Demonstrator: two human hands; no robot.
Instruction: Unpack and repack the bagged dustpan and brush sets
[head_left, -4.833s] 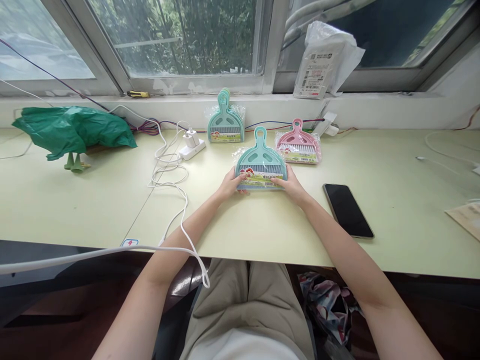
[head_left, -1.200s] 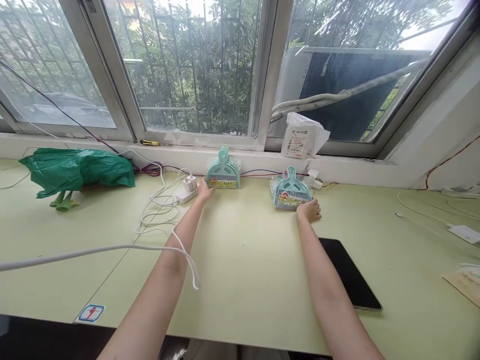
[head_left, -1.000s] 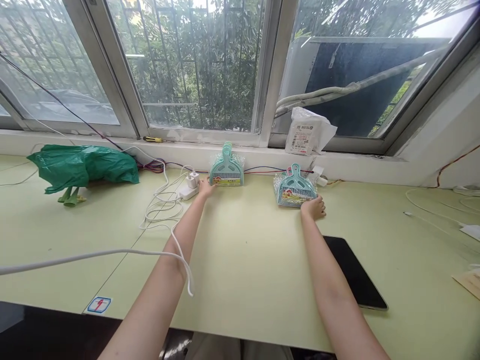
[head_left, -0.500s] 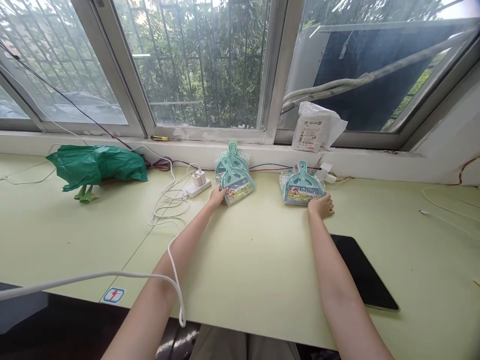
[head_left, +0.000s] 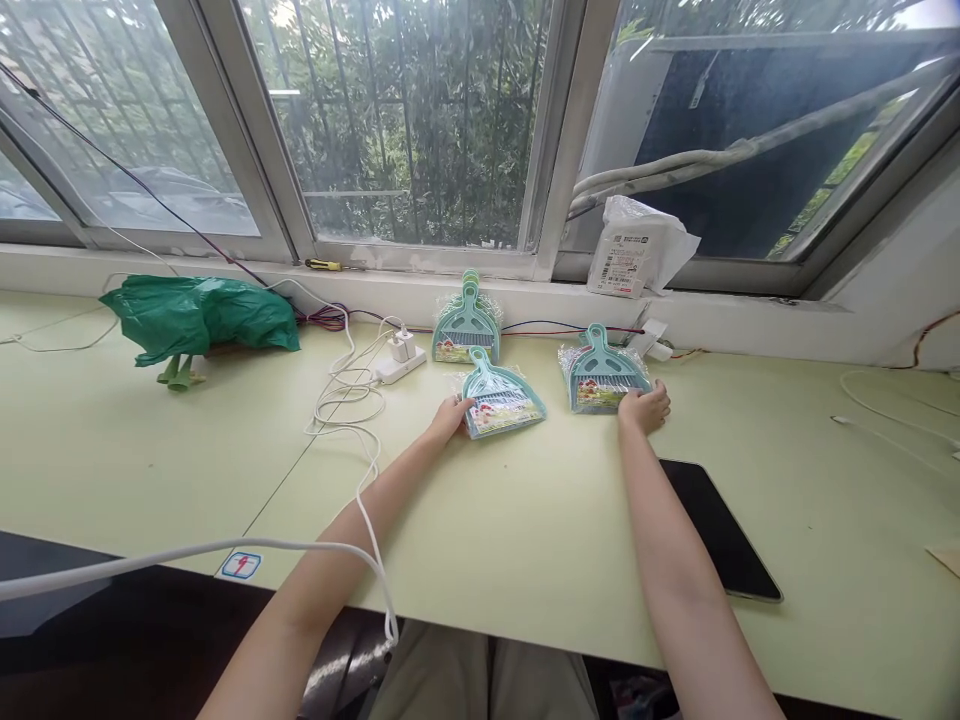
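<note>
My left hand [head_left: 454,416] is closed on the left edge of a mint-green mini dustpan and brush set [head_left: 501,402] in clear wrapping, tilted a little over the table. Behind it, a stack of similar wrapped dustpan sets [head_left: 466,325] stands by the window ledge. To the right, my right hand [head_left: 646,408] grips the lower right corner of another wrapped dustpan set [head_left: 600,375], which lies on a small pile. The fingertips of both hands are partly hidden.
A white power strip [head_left: 400,367] with tangled white cables lies left of the dustpans. A green plastic bag [head_left: 202,315] sits farther left. The black tablet [head_left: 716,530] lies beside my right forearm. A wrapped white box [head_left: 626,250] and a yellow screwdriver [head_left: 324,265] rest on the ledge.
My left hand has drawn its dustpan set right and toward me, off the stack behind. My right hand has stayed at the right pile. The view has shifted slightly.
</note>
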